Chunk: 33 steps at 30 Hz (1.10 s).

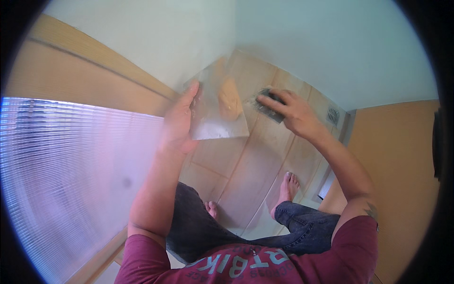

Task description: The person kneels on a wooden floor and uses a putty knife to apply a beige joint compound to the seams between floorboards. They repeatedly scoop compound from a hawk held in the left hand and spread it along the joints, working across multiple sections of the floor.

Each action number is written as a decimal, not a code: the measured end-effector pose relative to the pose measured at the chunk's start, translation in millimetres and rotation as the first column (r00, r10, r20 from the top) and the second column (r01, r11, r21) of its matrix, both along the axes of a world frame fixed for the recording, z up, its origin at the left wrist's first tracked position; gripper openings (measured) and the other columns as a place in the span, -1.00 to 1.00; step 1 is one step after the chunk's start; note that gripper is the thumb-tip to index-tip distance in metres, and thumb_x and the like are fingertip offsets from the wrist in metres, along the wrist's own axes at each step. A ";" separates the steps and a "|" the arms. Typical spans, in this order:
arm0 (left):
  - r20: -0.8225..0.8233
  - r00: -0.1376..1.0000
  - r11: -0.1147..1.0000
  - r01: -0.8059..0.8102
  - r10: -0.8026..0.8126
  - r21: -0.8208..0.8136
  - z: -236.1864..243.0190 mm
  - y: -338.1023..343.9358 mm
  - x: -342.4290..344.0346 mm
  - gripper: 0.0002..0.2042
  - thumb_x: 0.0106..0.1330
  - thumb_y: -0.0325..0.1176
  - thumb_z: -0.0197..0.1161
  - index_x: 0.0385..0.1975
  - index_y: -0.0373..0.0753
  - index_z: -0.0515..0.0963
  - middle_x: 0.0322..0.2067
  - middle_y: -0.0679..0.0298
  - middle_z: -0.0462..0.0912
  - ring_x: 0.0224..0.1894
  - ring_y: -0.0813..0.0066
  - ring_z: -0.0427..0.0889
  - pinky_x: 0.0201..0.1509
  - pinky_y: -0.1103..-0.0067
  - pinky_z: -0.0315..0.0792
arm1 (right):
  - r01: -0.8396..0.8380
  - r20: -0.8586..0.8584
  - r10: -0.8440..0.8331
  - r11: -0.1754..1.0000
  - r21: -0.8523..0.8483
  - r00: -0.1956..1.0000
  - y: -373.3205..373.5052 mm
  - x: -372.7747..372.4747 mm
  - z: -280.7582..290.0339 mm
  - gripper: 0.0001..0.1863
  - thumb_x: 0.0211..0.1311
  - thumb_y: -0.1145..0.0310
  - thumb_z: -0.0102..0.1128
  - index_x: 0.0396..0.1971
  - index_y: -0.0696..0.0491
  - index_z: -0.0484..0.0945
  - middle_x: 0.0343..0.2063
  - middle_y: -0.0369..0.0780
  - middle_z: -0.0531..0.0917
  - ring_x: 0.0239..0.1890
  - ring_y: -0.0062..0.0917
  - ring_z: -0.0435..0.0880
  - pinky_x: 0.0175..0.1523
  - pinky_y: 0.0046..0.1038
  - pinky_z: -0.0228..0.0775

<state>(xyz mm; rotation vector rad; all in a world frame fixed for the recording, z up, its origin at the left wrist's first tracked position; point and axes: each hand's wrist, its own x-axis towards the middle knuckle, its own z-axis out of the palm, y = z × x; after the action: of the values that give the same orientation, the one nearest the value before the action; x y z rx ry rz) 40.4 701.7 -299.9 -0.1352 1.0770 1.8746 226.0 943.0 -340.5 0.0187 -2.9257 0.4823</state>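
Note:
My left hand [178, 120] grips the near left edge of a flat, shiny metal filler plate [210, 125], which is slightly smeared by motion. A lump of orange-tan filler paste [230, 100] sits on the right part of this plate. Just to the right, apart from the plate, my right hand [294, 111] is closed around a small dark rectangular scraper [272, 112]. Pale paste is smeared along the scraper's left side. Both tools are held above the floor, near a corner of the room.
Pale walls [331, 52] meet beyond my hands. To the left stands a wooden frame [94, 80] with a ribbed translucent panel [71, 189]. A wooden door [397, 189] is at the right, near a small vent grille [333, 115]. My bare feet stand on wood-look floor tiles [250, 165].

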 end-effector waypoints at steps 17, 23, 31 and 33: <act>-0.288 0.864 0.862 0.269 -0.414 -0.430 2.3 -12.2 -4.6 -0.59 0.55 -0.19 0.15 0.22 -0.37 0.50 0.01 0.23 0.68 0.02 0.52 0.64 0.12 0.49 0.53 | -0.405 0.070 0.399 0.903 0.144 0.914 -11.0 19.8 34.0 -0.28 0.06 0.49 0.19 0.31 -0.30 0.52 0.42 -0.21 0.40 0.40 -0.11 0.38 0.36 -0.08 0.33; -0.358 0.839 0.830 0.181 -0.410 -0.527 48.8 -78.3 17.4 -0.62 0.52 -0.23 0.20 0.16 -0.39 0.54 -0.09 0.27 0.69 -0.11 0.57 0.63 0.00 0.60 0.50 | -0.258 0.006 0.261 0.950 0.177 0.965 33.1 -23.6 -69.2 -0.21 0.05 0.53 0.20 0.38 -0.26 0.43 0.39 -0.21 0.41 0.41 -0.15 0.35 0.33 -0.16 0.35; -0.475 0.866 0.845 -0.131 -0.157 -0.519 69.3 -131.9 79.7 -0.64 0.45 -0.24 0.29 0.10 -0.37 0.57 -0.10 0.32 0.65 -0.07 0.57 0.57 0.04 0.61 0.41 | -0.191 -0.029 0.207 0.943 0.272 0.978 53.1 -97.0 -191.9 -0.27 0.13 0.48 0.17 0.38 -0.27 0.43 0.38 -0.25 0.43 0.43 -0.25 0.33 0.33 -0.21 0.33; -0.471 0.875 0.838 -0.171 -0.113 -0.518 67.5 -133.5 89.9 -0.64 0.45 -0.24 0.29 0.08 -0.37 0.57 -0.12 0.32 0.64 -0.09 0.56 0.57 0.04 0.60 0.41 | -0.172 -0.092 0.207 0.942 0.289 0.974 51.9 -106.2 -211.4 -0.29 0.13 0.47 0.16 0.36 -0.26 0.44 0.38 -0.26 0.43 0.44 -0.25 0.33 0.33 -0.20 0.32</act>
<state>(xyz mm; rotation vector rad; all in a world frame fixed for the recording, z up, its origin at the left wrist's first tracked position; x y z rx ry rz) 130.4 568.2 -232.4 0.0004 1.9675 1.6057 119.8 994.9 -551.9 0.3577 -2.8579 0.0843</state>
